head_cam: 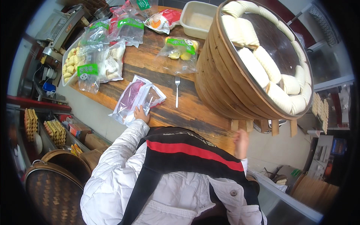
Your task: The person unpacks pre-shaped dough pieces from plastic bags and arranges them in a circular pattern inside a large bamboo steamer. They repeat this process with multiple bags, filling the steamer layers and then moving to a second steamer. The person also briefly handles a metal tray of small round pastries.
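Note:
My left hand [142, 114] rests with its fingers on the lower edge of a clear plastic bag [154, 97] with white seams. Something flat and purple [132, 95] shows through the bag's left part. My right hand [241, 143] hangs at the table's near edge, below the bamboo steamer, with its fingers curled. It is blurred, and its palm is hidden. A metal fork [177, 91] lies on the wooden table [185, 118] to the right of the bag. The tall bamboo steamer [222, 73] stands at the right, with white rolled buns [253, 67] around its top tier.
A bag with yellow pieces [181, 53] lies beyond the fork. A whitish plastic tub [197, 21] stands at the back. At left are a basket of yellow rolls [70, 66] and several green-labelled bags [87, 71]. Egg trays [54, 132] and a woven steamer lid [53, 194] sit below left.

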### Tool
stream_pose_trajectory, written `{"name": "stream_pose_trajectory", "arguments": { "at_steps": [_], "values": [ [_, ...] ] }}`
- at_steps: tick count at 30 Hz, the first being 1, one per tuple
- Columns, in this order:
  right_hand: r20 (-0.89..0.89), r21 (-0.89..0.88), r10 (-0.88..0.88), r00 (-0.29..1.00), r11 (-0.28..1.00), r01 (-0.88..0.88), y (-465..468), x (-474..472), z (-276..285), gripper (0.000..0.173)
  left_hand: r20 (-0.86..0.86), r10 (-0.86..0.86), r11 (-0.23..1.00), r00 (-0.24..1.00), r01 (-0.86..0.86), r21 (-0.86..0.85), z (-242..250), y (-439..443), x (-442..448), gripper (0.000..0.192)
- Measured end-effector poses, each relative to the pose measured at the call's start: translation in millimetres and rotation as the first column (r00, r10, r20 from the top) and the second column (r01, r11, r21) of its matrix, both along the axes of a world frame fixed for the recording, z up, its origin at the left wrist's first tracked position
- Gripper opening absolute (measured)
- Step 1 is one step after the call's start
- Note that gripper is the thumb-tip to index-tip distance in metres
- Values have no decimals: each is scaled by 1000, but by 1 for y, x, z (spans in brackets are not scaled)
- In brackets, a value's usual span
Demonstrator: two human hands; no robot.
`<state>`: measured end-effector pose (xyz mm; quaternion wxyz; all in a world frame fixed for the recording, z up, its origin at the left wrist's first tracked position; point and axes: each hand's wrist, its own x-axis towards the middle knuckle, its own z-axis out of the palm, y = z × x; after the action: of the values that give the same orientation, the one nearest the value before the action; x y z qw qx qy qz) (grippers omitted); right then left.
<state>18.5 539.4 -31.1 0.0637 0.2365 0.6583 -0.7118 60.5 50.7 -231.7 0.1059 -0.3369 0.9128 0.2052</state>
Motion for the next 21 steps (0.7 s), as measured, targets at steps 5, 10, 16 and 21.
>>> {"name": "stream_pose_trajectory", "arguments": {
  "at_steps": [5, 10, 16, 21],
  "values": [
    [-17, 73, 616, 788, 786, -613, -158, -37, -20, 21, -361, 143, 949, 921, -25, 313, 33, -72, -32, 37],
    [-51, 124, 754, 655, 656, -745, -256, -70, -12, 23, -716, 176, 926, 676, 132, 353, 162, -119, -97, 33],
    [-21, 305, 821, 571, 549, -778, -312, -82, -25, 23, -906, -182, 955, 382, 289, -70, 263, -161, -226, 27],
    [36, 488, 686, 727, 623, -612, -303, -91, -94, 22, -726, -454, 882, 516, 149, -446, 239, -182, -369, 46]
  ]
}}
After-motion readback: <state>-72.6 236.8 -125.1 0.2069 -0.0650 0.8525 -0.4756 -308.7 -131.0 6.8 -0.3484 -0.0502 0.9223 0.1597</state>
